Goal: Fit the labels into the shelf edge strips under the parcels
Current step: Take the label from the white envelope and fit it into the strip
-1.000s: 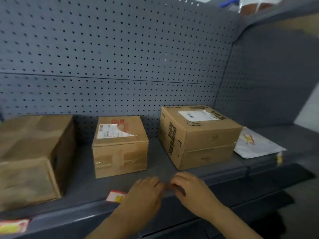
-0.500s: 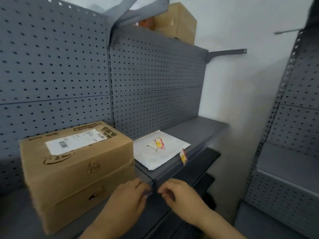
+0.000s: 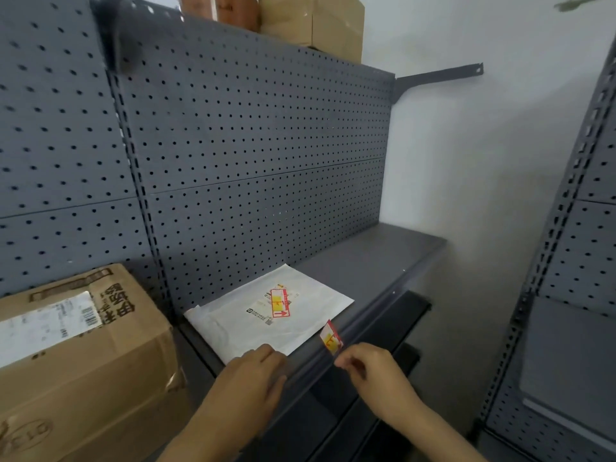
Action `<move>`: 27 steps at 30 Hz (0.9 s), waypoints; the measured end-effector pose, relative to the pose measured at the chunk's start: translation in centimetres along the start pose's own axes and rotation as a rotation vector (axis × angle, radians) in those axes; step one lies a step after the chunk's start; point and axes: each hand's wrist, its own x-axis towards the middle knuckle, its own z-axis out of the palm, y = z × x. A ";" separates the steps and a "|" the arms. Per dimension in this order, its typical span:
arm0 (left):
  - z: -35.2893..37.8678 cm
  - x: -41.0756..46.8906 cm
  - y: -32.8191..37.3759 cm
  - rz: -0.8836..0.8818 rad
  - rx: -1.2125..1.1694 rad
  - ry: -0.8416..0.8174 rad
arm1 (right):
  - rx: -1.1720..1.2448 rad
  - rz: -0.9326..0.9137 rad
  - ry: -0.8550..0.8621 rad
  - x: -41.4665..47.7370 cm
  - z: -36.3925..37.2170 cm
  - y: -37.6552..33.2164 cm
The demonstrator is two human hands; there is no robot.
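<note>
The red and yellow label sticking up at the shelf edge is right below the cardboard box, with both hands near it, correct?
Not quite. The head view shows the red and yellow label at the shelf edge strip in front of the white mailer, not the cardboard box. The left hand and right hand are near it.

- A parcel storeroom or pickup point.
- Grey perforated-back shelving [image 3: 253,135] lines a plain wall.
- Labelled cardboard box [image 3: 80,355] and white mailer [image 3: 266,315] sit on the shelf.

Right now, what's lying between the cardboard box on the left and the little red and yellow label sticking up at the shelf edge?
In the head view, the flat white mailer lies between the cardboard box and the label, with the left hand at its near edge.
</note>
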 end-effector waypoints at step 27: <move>3.5 6.5 -1.1 -0.173 -0.013 0.049 | 0.330 0.041 -0.045 7.1 1.5 3.2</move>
